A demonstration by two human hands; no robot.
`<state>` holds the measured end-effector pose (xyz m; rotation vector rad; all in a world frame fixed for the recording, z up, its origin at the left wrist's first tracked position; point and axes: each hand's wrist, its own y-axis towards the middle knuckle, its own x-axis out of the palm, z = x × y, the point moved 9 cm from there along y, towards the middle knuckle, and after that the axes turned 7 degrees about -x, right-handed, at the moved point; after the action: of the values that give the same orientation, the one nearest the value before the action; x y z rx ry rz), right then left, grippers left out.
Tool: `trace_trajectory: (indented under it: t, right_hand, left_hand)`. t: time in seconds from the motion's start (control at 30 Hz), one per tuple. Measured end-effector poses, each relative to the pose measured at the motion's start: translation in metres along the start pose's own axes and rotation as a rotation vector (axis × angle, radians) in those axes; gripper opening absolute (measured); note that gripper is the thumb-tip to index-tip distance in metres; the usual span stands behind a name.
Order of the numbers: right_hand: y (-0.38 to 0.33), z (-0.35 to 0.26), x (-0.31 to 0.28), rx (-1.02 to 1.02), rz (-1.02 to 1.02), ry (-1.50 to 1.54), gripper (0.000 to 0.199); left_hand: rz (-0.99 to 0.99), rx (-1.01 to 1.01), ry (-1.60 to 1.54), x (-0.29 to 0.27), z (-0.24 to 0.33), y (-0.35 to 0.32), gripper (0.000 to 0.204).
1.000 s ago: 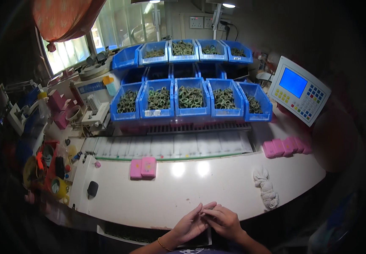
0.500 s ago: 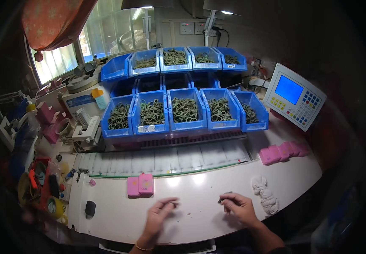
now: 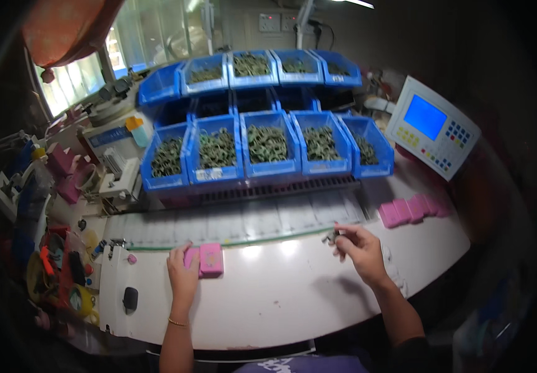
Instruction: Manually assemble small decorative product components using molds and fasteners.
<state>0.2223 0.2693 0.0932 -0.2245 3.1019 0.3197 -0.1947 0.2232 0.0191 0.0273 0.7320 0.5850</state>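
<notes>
The small dark object (image 3: 330, 237) is held at the fingertips of the right hand (image 3: 360, 252), probably so that most of it is left uncovered and can be turned easily; whether it is one piece or several cannot be told. Thumb and fingers are closed on it, and the hand is raised over the worktop (image 3: 268, 323), as the shadow below suggests. The left hand (image 3: 182, 273) is laid at the left pink block (image 3: 190, 257), with fingers along its far left side and thumb against its face, perhaps to steady it; whether it is firmly gripped cannot be told. The right pink block (image 3: 211, 260) is set against its neighbour, and both are seemingly kept close for easy reach. The blue bins (image 3: 273, 168) are ranked with their fronts low, presumably so that the ring-like pieces (image 3: 268, 144) can be seen and taken. From the middle of the right hand, the dark object lies at ten o'clock, the bins near eleven, the row of pink blocks (image 3: 399, 212) at two, and the white cloth (image 3: 394, 270), partly hidden by the hand, at four. From the left hand, the left pink block is touched at one o'clock, the right one lies just beside at two, and the dark object is well apart near three.
</notes>
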Motion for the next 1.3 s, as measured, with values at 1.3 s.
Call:
trace_trajectory:
  t: [1.3]
  right_hand:
    - [0.070,-0.062,-0.031,-0.321,0.003,-0.289,0.017]
  left_hand:
    - [-0.353,0.618,0.123,0.092,0.147,-0.089,0.085]
